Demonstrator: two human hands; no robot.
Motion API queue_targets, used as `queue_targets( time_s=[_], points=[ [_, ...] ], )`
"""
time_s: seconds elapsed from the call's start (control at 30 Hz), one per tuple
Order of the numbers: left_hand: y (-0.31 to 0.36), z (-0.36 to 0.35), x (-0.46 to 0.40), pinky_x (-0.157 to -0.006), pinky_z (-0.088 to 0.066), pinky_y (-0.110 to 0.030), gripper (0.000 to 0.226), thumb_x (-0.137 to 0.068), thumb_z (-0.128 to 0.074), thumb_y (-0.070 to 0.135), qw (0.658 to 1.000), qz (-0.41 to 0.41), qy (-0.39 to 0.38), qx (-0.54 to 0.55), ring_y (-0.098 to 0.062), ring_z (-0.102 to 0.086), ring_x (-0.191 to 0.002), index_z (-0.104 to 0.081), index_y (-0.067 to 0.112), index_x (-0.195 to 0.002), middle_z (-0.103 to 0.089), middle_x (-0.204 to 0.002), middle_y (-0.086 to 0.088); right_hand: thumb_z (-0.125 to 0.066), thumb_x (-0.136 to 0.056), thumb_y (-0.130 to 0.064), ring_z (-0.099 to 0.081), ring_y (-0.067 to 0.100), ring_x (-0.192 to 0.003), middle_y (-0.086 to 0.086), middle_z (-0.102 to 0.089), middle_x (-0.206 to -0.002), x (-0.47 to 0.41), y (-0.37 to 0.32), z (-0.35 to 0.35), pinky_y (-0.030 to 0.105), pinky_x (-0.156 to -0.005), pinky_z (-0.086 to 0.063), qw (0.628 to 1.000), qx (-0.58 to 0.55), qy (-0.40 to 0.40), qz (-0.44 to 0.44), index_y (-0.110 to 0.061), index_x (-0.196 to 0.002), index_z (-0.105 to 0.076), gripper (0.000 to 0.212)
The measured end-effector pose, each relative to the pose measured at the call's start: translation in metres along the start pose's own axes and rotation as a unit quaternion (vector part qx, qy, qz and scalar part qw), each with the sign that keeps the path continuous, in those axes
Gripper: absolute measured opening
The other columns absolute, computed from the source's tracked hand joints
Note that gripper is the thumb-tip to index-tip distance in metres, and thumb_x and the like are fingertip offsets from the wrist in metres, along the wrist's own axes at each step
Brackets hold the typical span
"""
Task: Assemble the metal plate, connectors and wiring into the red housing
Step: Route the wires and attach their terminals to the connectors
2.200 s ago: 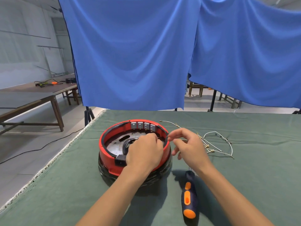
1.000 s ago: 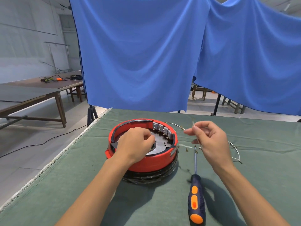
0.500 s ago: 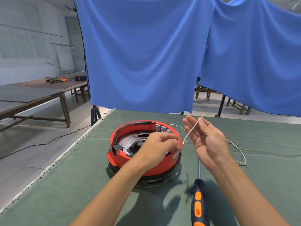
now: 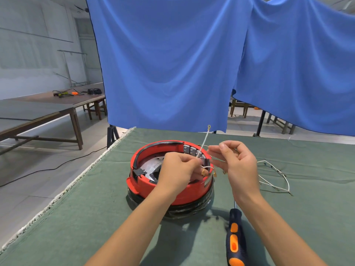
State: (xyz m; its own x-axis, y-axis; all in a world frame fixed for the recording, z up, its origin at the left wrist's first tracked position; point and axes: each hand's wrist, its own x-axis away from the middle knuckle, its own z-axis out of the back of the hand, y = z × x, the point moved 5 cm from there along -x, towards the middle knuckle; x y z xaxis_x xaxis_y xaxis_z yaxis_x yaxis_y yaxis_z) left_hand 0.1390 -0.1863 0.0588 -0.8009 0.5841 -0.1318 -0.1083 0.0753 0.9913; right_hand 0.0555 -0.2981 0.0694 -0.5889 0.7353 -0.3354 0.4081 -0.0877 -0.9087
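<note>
Round red plastic housing [image 4: 169, 187] sat on the green felt-covered table [image 4: 86, 217], stacked on a black ring base [image 4: 184, 210]. Metal plate [image 4: 148, 166] inside it, grey connector blocks [image 4: 192, 150] at its far rim. Orange-and-black-handled screwdriver [image 4: 234, 240] lay right-front. Loose white wire bundle [image 4: 274, 177] further right. Both hands over the housing, probably sharing one thin white wire [image 4: 204, 143].

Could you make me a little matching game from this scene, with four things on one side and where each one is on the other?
Things:
1. round red plastic housing
2. thin white wire with a brass ring terminal
3. screwdriver with a dark blue and orange handle
4. loose bundle of white wires

Places:
A. lying on the green cloth, right of the right hand
B. pinched in the left hand
C. lying under the right forearm
D. standing under the left hand

Pairs: 1-D, 2-B, 3-C, 4-A
</note>
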Motion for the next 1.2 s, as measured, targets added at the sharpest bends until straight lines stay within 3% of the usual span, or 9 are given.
queue_targets(
  time_s=[0.2, 0.33, 0.47, 0.63, 0.77, 0.93, 1.0, 1.1, 1.2],
  points=[
    [-0.002, 0.014, -0.003, -0.059, -0.059, -0.028, 0.015, -0.088, -0.060, 0.004, 0.992, 0.044, 0.060, 0.102, -0.019, -0.067, -0.054, -0.069, 0.002, -0.077, -0.072, -0.066, -0.012, -0.064, -0.088, -0.014, -0.060, 0.001, -0.087, -0.007, -0.064, -0.095, 0.003, 0.001, 0.007, 0.018, -0.074, -0.046, 0.979, 0.187, 0.047, 0.074, -0.021, -0.093, -0.059, 0.010],
    [-0.003, 0.020, -0.004, -0.061, -0.060, -0.029, 0.016, -0.090, -0.058, 0.005, 0.984, 0.042, 0.089, 0.146, -0.020, -0.069, -0.057, -0.068, 0.004, -0.077, -0.073, -0.068, -0.011, -0.065, -0.088, -0.024, -0.062, 0.011, -0.073, -0.001, -0.067, -0.086, -0.001, 0.008, 0.007, 0.022, -0.064, -0.048, 0.983, 0.183, 0.013, -0.011, -0.017, -0.090, -0.061, 0.008],
    [-0.002, 0.008, -0.002, -0.057, -0.057, -0.024, 0.020, -0.089, -0.057, 0.006, 0.997, 0.024, 0.033, 0.058, -0.019, -0.071, -0.059, -0.068, 0.008, -0.073, -0.072, -0.063, -0.006, -0.058, -0.093, -0.022, -0.056, 0.010, -0.039, -0.001, -0.062, -0.050, 0.004, 0.022, -0.005, 0.017, -0.039, -0.043, 0.985, 0.112, -0.065, -0.110, -0.005, -0.079, -0.064, 0.023],
    [-0.004, 0.003, -0.003, -0.052, -0.050, -0.018, 0.023, -0.087, -0.060, 0.010, 0.999, 0.009, 0.013, -0.038, -0.011, -0.066, -0.054, -0.070, 0.013, -0.067, -0.071, -0.061, -0.002, -0.063, -0.090, -0.017, -0.046, 0.008, -0.033, -0.003, -0.056, -0.045, 0.001, 0.027, 0.002, 0.015, -0.036, -0.037, 0.988, 0.116, -0.034, -0.096, -0.010, -0.073, -0.066, 0.019],
    [-0.007, 0.010, -0.006, -0.055, -0.048, -0.030, 0.015, -0.086, -0.060, 0.009, 0.997, 0.004, 0.078, -0.028, -0.013, -0.053, -0.051, -0.064, 0.012, -0.072, -0.062, -0.060, -0.001, -0.065, -0.088, -0.013, -0.042, 0.007, -0.033, -0.004, -0.053, -0.043, -0.003, 0.031, 0.009, 0.016, -0.037, -0.039, 0.991, 0.080, -0.010, -0.105, -0.009, -0.069, -0.066, 0.020],
    [0.019, 0.016, 0.007, -0.062, -0.045, -0.026, 0.013, -0.082, -0.060, 0.013, 0.945, -0.189, 0.180, -0.196, -0.011, -0.057, -0.065, -0.062, 0.020, -0.071, -0.061, -0.065, 0.007, -0.066, -0.087, -0.017, -0.042, 0.003, -0.041, -0.010, -0.056, -0.048, -0.004, 0.035, 0.006, 0.022, -0.047, -0.038, 0.979, 0.188, -0.053, -0.057, -0.015, -0.066, -0.068, 0.022],
    [0.028, 0.010, 0.010, -0.068, -0.048, -0.028, 0.010, -0.084, -0.058, 0.013, 0.920, -0.261, 0.150, -0.249, -0.012, -0.060, -0.074, -0.067, 0.017, -0.082, -0.065, -0.077, 0.004, -0.066, -0.087, -0.016, -0.045, 0.000, -0.046, -0.014, -0.058, -0.051, -0.001, 0.031, -0.002, 0.021, -0.052, -0.038, 0.968, 0.228, -0.100, -0.018, -0.019, -0.067, -0.068, 0.020],
    [0.024, 0.002, 0.005, -0.086, -0.047, -0.034, 0.021, -0.088, -0.054, 0.016, 0.896, -0.253, 0.073, -0.357, -0.015, -0.059, -0.099, -0.069, 0.016, -0.103, -0.067, -0.102, 0.002, -0.063, -0.087, -0.011, -0.049, 0.003, -0.058, -0.011, -0.059, -0.064, 0.006, 0.024, -0.015, 0.023, -0.058, -0.039, 0.946, 0.281, -0.156, 0.044, -0.020, -0.072, -0.068, 0.019],
    [0.015, 0.008, -0.003, -0.076, -0.049, -0.035, 0.020, -0.090, -0.053, 0.020, 0.915, -0.200, 0.005, -0.349, -0.016, -0.061, -0.080, -0.072, 0.018, -0.088, -0.067, -0.076, 0.006, -0.062, -0.087, -0.010, -0.050, 0.006, -0.069, -0.004, -0.058, -0.074, 0.010, 0.019, -0.020, 0.020, -0.065, -0.039, 0.926, 0.326, -0.167, 0.094, -0.013, -0.079, -0.070, 0.012]
  ],
)
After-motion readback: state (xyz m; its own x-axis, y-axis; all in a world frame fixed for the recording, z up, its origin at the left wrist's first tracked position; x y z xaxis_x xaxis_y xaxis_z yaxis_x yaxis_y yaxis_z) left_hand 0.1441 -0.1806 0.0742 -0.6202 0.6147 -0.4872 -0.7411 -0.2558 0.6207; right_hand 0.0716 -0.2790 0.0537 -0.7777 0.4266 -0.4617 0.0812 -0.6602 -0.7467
